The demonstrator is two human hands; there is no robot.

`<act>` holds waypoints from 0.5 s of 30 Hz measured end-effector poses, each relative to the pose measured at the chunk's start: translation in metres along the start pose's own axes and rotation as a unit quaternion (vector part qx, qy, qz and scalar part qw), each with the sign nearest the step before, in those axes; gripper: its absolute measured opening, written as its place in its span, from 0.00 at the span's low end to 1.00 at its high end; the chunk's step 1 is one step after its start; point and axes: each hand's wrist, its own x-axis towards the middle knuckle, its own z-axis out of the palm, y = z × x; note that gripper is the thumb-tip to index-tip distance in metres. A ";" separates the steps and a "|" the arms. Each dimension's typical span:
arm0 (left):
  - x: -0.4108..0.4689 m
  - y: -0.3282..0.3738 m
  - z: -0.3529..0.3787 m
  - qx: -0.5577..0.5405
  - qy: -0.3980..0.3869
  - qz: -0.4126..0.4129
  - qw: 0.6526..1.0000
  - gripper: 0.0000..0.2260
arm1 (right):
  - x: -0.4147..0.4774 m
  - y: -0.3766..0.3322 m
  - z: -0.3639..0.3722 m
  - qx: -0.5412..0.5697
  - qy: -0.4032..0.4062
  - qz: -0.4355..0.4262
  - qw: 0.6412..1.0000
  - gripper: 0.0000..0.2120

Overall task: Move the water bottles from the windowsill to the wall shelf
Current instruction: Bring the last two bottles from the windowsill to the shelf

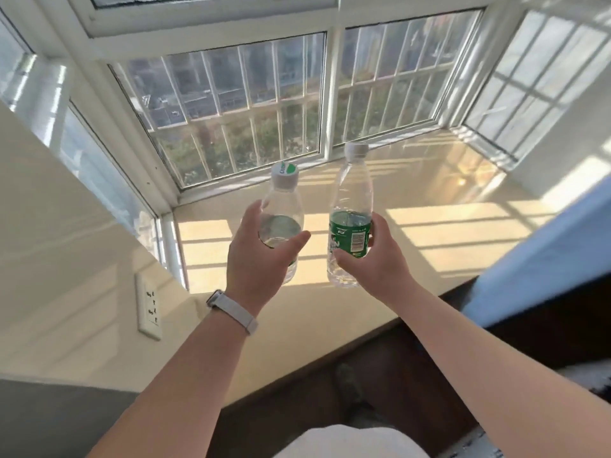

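Item 1: left bottle (283, 206). Clear plastic, with a white cap that has a green mark. It is over the middle of the windowsill (446, 226) and leans slightly towards the glass. You cannot tell whether its base rests on the windowsill or hangs just above it.

Item 2: right bottle (351, 193). Clear plastic with a white cap and a green label with a barcode. It is over the windowsill just beside the left bottle, not touching it, and tilts a little. Whether its base touches the windowsill is equally unclear.

Item 3: your left hand (261, 256). It is wrapped round the lower body of the left bottle. The thumb crosses the near face and the fingers curl round the far side. A pale wristband (233, 312) sits on the wrist, over the windowsill's near edge.

Item 4: your right hand (373, 259). It grips the right bottle at the green label, with the fingers round the outer side and the bottle's base showing below the hand.

Item 5: barred window (231, 110). It stands along the windowsill's far edge.

Item 6: wall socket (148, 307). It is on the wall at the windowsill's left end.

Item 7: blue fabric (545, 252). It lies at the windowsill's right near corner.
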 end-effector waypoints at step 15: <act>-0.044 0.084 0.150 -0.043 -0.243 0.100 0.964 0.32 | -0.119 0.056 -0.147 -0.042 0.244 0.163 0.955 0.31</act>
